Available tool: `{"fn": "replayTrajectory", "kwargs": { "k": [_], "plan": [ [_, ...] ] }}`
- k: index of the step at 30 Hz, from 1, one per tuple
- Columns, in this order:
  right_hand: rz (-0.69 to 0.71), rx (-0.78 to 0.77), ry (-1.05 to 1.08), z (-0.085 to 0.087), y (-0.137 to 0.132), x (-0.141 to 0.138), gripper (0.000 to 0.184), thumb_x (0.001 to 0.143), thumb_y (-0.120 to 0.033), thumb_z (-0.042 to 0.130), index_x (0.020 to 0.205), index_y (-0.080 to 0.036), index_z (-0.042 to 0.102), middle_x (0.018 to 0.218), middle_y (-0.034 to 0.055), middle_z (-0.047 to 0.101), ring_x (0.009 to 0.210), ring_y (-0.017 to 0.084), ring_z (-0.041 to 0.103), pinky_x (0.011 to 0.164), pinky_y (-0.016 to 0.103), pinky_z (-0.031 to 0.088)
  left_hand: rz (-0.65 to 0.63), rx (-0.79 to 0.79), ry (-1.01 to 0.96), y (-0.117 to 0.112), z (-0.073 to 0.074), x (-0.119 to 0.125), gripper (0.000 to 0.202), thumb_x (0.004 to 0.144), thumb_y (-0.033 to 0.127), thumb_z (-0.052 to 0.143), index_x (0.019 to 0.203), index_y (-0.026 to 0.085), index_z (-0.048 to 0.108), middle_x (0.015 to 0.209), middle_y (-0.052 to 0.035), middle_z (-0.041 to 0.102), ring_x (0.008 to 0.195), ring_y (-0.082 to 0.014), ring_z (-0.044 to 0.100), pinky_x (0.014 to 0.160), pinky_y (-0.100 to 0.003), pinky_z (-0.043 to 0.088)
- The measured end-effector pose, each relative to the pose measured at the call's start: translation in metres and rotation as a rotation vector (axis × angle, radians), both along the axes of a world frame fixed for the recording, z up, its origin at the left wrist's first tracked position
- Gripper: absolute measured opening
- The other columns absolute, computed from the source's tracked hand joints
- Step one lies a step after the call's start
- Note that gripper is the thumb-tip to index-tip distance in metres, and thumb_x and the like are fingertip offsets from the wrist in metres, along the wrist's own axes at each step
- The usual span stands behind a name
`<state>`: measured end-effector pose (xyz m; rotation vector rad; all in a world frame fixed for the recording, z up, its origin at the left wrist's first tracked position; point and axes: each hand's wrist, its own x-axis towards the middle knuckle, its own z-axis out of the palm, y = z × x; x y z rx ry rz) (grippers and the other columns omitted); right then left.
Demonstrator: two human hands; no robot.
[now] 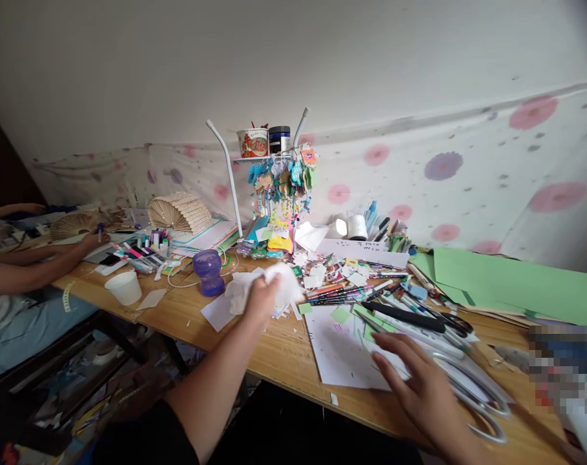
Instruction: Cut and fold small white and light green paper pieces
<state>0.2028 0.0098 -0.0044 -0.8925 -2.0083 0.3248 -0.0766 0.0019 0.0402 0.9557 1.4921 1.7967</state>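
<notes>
left hand (261, 298) closed around crumpled white tissue (278, 287), wad bunched tight in fist, lifted just above wooden table (283, 352), near table centre. wad roundish, no clear long axis; loose end trailed toward 9 o'clock. purple cup (208, 272) near, at 9 o'clock of wad. right hand (422, 384) open, fingers spread flat, held nothing, pressed on white paper sheet (339, 352), likely to keep it steady. large scissors (472, 394) touching hand at 3 o'clock, long axis 10-to-4, handles toward 4. co-worker's arm (36, 268) far off at 9 o'clock.
</notes>
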Motion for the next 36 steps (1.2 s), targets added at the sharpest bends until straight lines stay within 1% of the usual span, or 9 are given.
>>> {"fn": "replayTrajectory", "kwargs": {
  "k": [4, 9, 17, 22, 25, 29, 31, 33, 36],
  "plan": [
    [0.210, -0.497, 0.301, 0.006, 0.013, -0.045, 0.040, 0.080, -0.043, 0.057, 0.113, -0.019, 0.059, 0.098, 0.0100, 0.066, 0.086, 0.023, 0.062, 0.071, 0.034, 0.052, -0.488, -0.006, -0.175, 0.008, -0.028, 0.065, 0.042, 0.066, 0.043, 0.070, 0.095, 0.013, 0.067, 0.085, -0.0087, 0.071, 0.079, -0.0224, 0.064, 0.073, -0.032, 0.047],
    [0.279, -0.728, 0.622, -0.011, 0.032, -0.064, 0.024, 0.073, -0.041, 0.066, 0.081, -0.019, 0.065, 0.070, 0.0010, 0.064, 0.055, 0.013, 0.053, 0.052, 0.025, 0.043, -0.580, -0.036, -0.274, 0.012, -0.046, 0.082, 0.046, 0.060, 0.045, 0.073, 0.091, 0.011, 0.069, 0.078, -0.0084, 0.070, 0.071, -0.0195, 0.062, 0.069, -0.031, 0.046],
    [0.226, -0.661, 0.643, -0.021, 0.030, -0.061, 0.019, 0.071, -0.037, 0.068, 0.075, -0.019, 0.065, 0.061, -0.0025, 0.057, 0.051, 0.011, 0.046, 0.048, 0.023, 0.037, -0.477, -0.051, -0.130, 0.013, -0.056, 0.070, 0.042, 0.063, 0.046, 0.070, 0.087, 0.011, 0.069, 0.071, -0.0050, 0.066, 0.058, -0.0132, 0.056, 0.058, -0.026, 0.043],
    [0.226, -0.621, 0.567, -0.021, 0.028, -0.062, 0.024, 0.073, -0.041, 0.065, 0.078, -0.018, 0.069, 0.065, 0.0021, 0.064, 0.059, 0.017, 0.056, 0.054, 0.028, 0.044, -0.555, -0.018, 0.043, 0.011, -0.051, 0.066, 0.035, 0.067, 0.043, 0.068, 0.084, 0.012, 0.070, 0.074, -0.0049, 0.067, 0.067, -0.0145, 0.058, 0.062, -0.025, 0.044],
    [0.108, -0.504, 0.563, -0.022, 0.030, -0.057, 0.023, 0.076, -0.040, 0.062, 0.074, -0.018, 0.068, 0.066, 0.0024, 0.063, 0.061, 0.018, 0.055, 0.056, 0.029, 0.043, -0.559, -0.076, 0.031, 0.010, -0.048, 0.066, 0.035, 0.064, 0.044, 0.070, 0.077, 0.012, 0.067, 0.064, -0.0020, 0.063, 0.055, -0.0122, 0.056, 0.054, -0.024, 0.044],
    [-0.061, -0.249, 0.558, -0.017, 0.029, -0.051, 0.014, 0.078, -0.033, 0.062, 0.072, -0.020, 0.066, 0.076, 0.0027, 0.058, 0.074, 0.019, 0.052, 0.070, 0.034, 0.041, -0.378, -0.040, -0.027, 0.009, -0.045, 0.066, 0.036, 0.065, 0.045, 0.070, 0.082, 0.013, 0.063, 0.057, 0.0018, 0.057, 0.046, -0.0090, 0.052, 0.046, -0.021, 0.043],
    [-0.066, -0.150, 0.525, -0.014, 0.026, -0.051, 0.011, 0.075, -0.030, 0.064, 0.070, -0.021, 0.066, 0.078, 0.0029, 0.056, 0.077, 0.020, 0.051, 0.072, 0.034, 0.040, -0.479, -0.035, -0.094, 0.007, -0.043, 0.064, 0.049, 0.068, 0.048, 0.067, 0.104, 0.016, 0.059, 0.056, 0.0015, 0.059, 0.043, -0.0099, 0.053, 0.045, -0.021, 0.043],
    [-0.037, -0.087, 0.482, -0.011, 0.022, -0.053, 0.008, 0.074, -0.028, 0.065, 0.069, -0.022, 0.066, 0.077, 0.0029, 0.056, 0.074, 0.020, 0.052, 0.069, 0.034, 0.041, -0.704, -0.052, -0.172, 0.003, -0.041, 0.062, 0.070, 0.067, 0.053, 0.066, 0.124, 0.020, 0.046, 0.064, -0.0028, 0.065, 0.048, -0.0139, 0.059, 0.048, -0.024, 0.046],
    [-0.026, -0.032, 0.443, -0.011, 0.020, -0.055, 0.007, 0.075, -0.026, 0.064, 0.070, -0.021, 0.066, 0.076, 0.0034, 0.055, 0.072, 0.020, 0.052, 0.066, 0.034, 0.041, -0.921, -0.064, -0.257, -0.001, -0.039, 0.061, 0.087, 0.057, 0.062, 0.069, 0.127, 0.019, 0.042, 0.082, -0.0120, 0.069, 0.062, -0.0211, 0.067, 0.057, -0.029, 0.050]
  ]
}}
